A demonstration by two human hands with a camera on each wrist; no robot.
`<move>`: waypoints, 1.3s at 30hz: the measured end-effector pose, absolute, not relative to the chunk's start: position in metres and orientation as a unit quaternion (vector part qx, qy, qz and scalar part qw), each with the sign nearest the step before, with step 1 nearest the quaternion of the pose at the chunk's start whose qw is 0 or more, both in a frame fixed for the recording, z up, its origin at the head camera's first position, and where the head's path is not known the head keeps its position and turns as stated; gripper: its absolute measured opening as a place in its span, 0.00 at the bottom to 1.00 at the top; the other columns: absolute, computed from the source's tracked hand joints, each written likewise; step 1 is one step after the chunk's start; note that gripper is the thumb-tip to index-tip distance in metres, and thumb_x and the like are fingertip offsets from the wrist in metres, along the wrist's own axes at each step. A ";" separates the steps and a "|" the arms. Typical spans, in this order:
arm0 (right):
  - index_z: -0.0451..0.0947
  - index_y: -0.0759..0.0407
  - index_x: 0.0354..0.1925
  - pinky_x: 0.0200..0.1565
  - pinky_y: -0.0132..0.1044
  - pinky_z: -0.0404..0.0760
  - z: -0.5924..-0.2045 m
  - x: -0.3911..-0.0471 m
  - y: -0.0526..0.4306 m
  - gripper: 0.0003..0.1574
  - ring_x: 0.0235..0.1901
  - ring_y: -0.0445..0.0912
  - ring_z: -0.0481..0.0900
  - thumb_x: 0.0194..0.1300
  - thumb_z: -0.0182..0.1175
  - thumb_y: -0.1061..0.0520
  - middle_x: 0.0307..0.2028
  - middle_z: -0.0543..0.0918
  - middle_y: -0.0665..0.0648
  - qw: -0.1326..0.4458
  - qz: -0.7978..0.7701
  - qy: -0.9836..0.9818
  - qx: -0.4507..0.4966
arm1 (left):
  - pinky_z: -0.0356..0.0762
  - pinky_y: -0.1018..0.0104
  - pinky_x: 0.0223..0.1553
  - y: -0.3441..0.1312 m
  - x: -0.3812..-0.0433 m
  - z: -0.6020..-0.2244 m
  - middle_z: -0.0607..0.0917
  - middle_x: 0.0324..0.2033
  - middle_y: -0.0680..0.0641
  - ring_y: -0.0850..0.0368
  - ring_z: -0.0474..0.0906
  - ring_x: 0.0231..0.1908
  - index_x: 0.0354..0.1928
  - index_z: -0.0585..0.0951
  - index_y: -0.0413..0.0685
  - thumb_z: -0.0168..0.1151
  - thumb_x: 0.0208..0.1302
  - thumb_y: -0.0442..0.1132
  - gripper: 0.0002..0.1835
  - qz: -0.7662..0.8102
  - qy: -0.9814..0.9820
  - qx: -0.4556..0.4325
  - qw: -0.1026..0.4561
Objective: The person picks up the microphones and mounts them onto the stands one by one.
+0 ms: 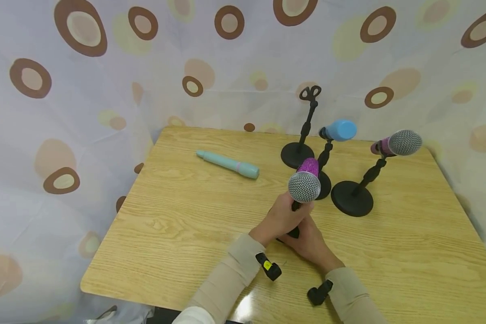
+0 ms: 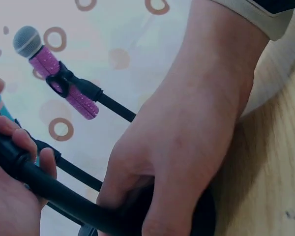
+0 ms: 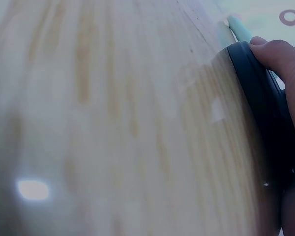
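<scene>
A black microphone stand (image 2: 64, 194) is held by both hands. Fingers of my left hand (image 1: 282, 217) are curled round its pole, below a microphone with a silver mesh head (image 1: 304, 187) and purple glittery handle. My right hand (image 1: 311, 240) grips the round black base (image 3: 259, 101), thumb on its rim in the right wrist view. Whether the base touches the tabletop I cannot tell. From overhead, the microphone and hands hide most of this stand. Another stand with a blue microphone (image 1: 342, 130) is just behind, partly covered by the held microphone.
On the wooden table (image 1: 166, 220), a stand with a pink glittery microphone (image 1: 401, 143) is at right. A stand with a bare clip (image 1: 304, 128) stands at the back. Left of it lies a pale green microphone-shaped object (image 1: 228, 164). A patterned curtain (image 1: 235, 58) surrounds the table.
</scene>
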State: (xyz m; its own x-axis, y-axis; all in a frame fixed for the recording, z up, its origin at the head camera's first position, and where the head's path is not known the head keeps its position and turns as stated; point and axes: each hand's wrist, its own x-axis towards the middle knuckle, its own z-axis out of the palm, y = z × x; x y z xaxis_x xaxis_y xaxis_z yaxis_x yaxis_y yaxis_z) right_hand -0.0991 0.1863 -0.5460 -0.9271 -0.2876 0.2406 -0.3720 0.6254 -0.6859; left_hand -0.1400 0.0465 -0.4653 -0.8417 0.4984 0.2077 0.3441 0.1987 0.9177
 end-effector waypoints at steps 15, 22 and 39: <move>0.58 0.60 0.73 0.69 0.62 0.62 -0.542 -0.097 0.186 0.52 0.73 0.58 0.59 0.59 0.72 0.49 0.72 0.61 0.61 0.054 0.358 -0.913 0.188 | 0.73 0.77 0.44 0.060 -0.173 -0.453 0.73 0.46 0.45 0.61 0.70 0.42 0.58 0.66 0.38 0.64 0.64 0.35 0.24 0.553 0.772 0.277 0.145; 0.59 0.63 0.72 0.69 0.62 0.63 -0.541 -0.096 0.186 0.51 0.72 0.59 0.61 0.59 0.71 0.48 0.71 0.63 0.63 0.045 0.363 -0.912 0.184 | 0.70 0.73 0.42 0.055 -0.182 -0.456 0.69 0.38 0.49 0.62 0.68 0.38 0.58 0.64 0.40 0.65 0.64 0.34 0.26 0.600 0.711 0.282 0.234; 0.60 0.61 0.73 0.68 0.61 0.65 -0.542 -0.094 0.188 0.52 0.71 0.59 0.62 0.59 0.71 0.46 0.70 0.64 0.62 0.031 0.354 -0.916 0.188 | 0.64 0.70 0.25 0.050 -0.171 -0.461 0.64 0.15 0.54 0.61 0.61 0.18 0.32 0.68 0.45 0.59 0.68 0.32 0.10 0.656 0.649 0.296 0.247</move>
